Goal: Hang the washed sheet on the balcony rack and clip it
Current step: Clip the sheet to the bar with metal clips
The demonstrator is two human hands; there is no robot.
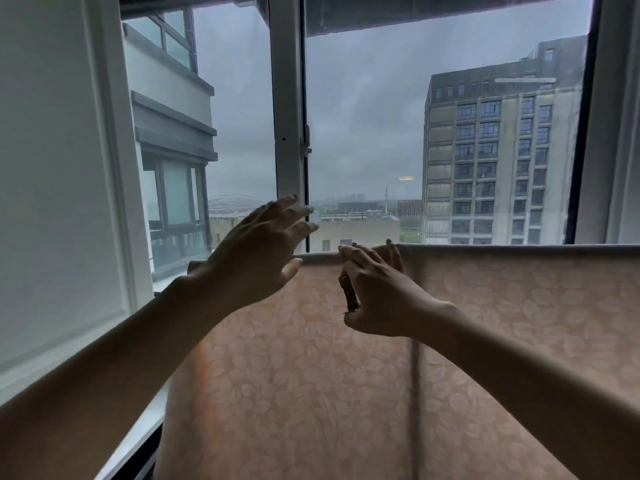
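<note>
Sheet (346, 375), pink with a leaf print, hangs nearest me, draped over the rack's top bar. Right hand (377, 299) pinches a clothespin (349, 295) just below the fold. Left hand (256, 251), fingers spread, hovers above the left end. I judge clipping in hand: next I seat the pin over the fold. Window (363, 133) beyond.

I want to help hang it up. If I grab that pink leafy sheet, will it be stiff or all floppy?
Probably floppy: the sheet drapes straight down from its top fold. It looks thin, since window light glows through it. It may slide off if tugged, so the right hand holds a clip by the fold.
</note>
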